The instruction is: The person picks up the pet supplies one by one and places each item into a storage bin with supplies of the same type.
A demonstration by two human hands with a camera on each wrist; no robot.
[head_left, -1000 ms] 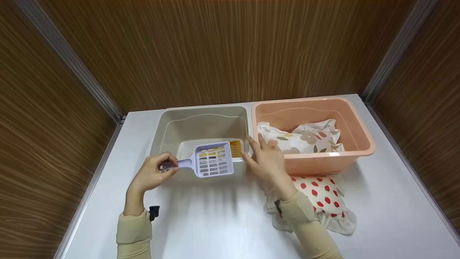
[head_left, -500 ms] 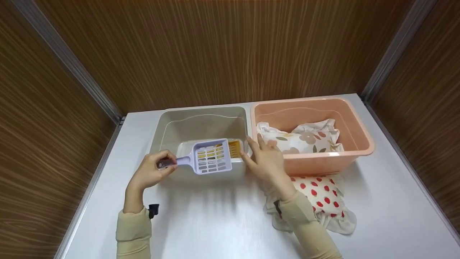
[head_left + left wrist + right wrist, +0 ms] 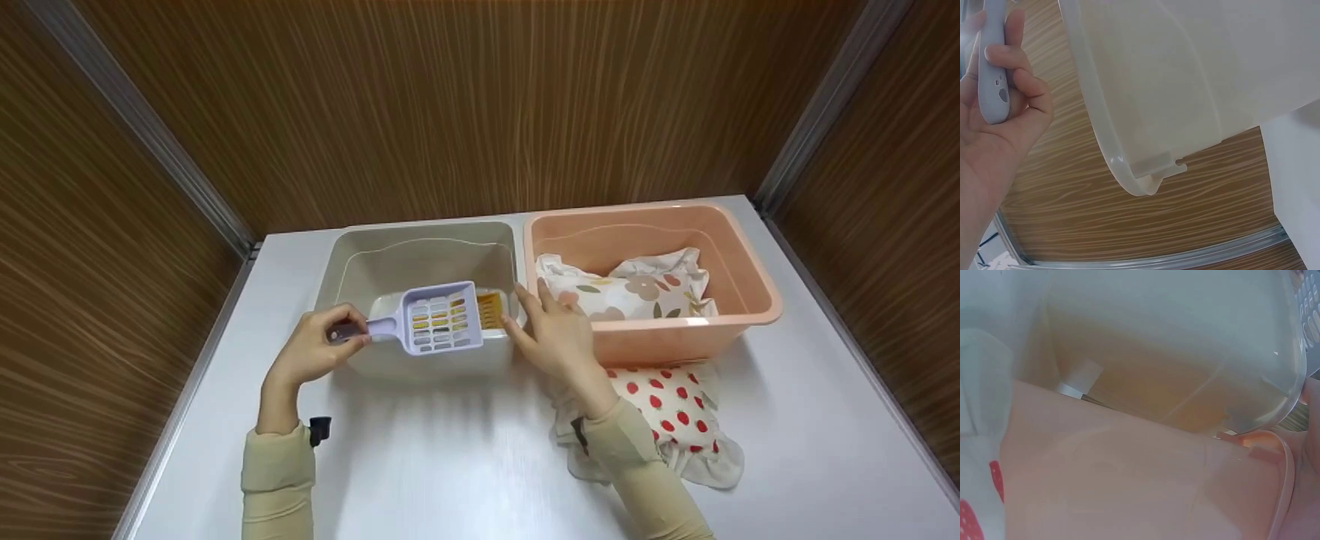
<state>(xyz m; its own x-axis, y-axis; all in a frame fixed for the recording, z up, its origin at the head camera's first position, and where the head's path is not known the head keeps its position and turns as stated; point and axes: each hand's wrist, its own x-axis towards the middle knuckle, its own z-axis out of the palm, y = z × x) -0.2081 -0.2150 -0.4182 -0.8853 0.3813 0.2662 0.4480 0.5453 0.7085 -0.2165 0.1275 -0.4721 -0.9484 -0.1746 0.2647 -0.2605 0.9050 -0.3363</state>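
The left hand gripped the scoop over the grey bin. The right hand, fingers spread, touched the pink bin

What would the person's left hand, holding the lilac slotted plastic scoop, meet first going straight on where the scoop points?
Probably the right hand, whose thumb lies just beyond the front edge of the scoop in the head view; depth is unclear, so it might pass above.
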